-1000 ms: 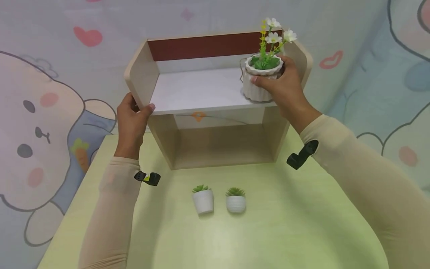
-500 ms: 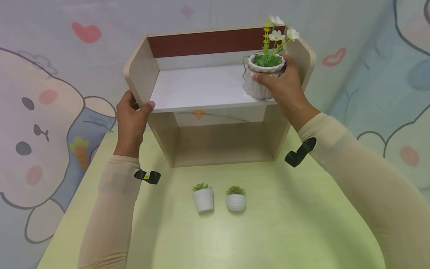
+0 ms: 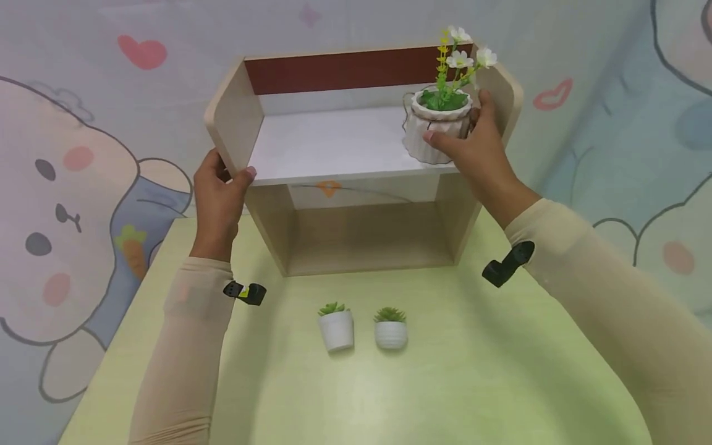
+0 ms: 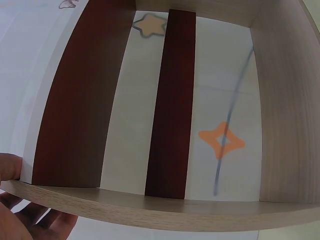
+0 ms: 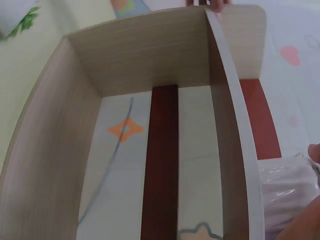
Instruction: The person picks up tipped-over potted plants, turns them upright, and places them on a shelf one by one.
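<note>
In the head view, a small two-tier wooden shelf (image 3: 339, 145) with a white upper board stands on the table. My left hand (image 3: 218, 201) grips its left side panel, thumb at the front edge and fingers outside. On the upper board's right end sits a white ribbed flowerpot (image 3: 436, 137) with artificial white flowers (image 3: 459, 60) and a cord round its rim. My right hand (image 3: 483, 154) is beside it, thumb at its front and index finger raised off the rim, the grasp loosened. The right wrist view shows only part of the pot (image 5: 287, 192) and hand.
Two small potted succulents lie in front of the shelf: one in a tapered white pot (image 3: 337, 332), one in a ribbed rounded pot (image 3: 391, 335). The pale green table (image 3: 445, 383) extends toward me. A cartoon-print cloth (image 3: 356, 25) hangs behind.
The view has shifted slightly. My right hand has loosened round the flowerpot: the thumb slid down and the index finger lifted off the rim. My left hand stays on the shelf.
</note>
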`<act>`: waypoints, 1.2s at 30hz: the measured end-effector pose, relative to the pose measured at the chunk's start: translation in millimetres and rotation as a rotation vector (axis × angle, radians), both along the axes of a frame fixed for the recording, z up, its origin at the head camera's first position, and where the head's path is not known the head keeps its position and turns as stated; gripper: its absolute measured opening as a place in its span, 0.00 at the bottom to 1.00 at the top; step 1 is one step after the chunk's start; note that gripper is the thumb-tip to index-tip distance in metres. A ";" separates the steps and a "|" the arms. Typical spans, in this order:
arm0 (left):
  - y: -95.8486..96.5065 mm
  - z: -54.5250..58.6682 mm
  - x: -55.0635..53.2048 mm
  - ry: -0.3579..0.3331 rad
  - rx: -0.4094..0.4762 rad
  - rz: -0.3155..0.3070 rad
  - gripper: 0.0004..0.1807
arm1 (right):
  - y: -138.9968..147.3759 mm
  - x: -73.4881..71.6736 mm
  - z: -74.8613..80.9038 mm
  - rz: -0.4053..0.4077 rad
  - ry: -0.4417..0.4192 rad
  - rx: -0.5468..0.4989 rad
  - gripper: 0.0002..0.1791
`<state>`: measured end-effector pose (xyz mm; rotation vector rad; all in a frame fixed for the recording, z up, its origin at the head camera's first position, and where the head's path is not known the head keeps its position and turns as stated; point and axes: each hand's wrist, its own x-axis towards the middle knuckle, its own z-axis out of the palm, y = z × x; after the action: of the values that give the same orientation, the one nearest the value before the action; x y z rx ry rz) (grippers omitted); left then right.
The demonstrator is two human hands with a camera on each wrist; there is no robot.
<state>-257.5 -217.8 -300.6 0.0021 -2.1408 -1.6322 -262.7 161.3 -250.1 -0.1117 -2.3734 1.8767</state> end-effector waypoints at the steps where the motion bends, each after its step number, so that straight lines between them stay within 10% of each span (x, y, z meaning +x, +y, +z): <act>1: 0.4 -0.4 -0.6 0.007 0.007 -0.008 0.29 | 1.5 5.2 -2.3 0.003 0.001 0.013 0.63; 10: 0.5 -0.7 -1.1 0.025 -0.007 -0.014 0.29 | 4.3 64.1 -27.4 0.082 0.309 -0.083 0.57; 19: 2.5 0.7 3.9 0.018 0.001 -0.007 0.29 | 1.4 113.8 -72.5 0.168 0.528 0.138 0.36; 36: 5.3 6.2 5.0 -0.003 0.004 -0.006 0.28 | -9.0 152.2 -164.6 0.377 -0.157 0.340 0.44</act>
<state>-252.5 -212.5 -294.4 -0.0003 -2.1417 -1.6405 -110.5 152.3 -414.7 0.2433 -2.9545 1.6073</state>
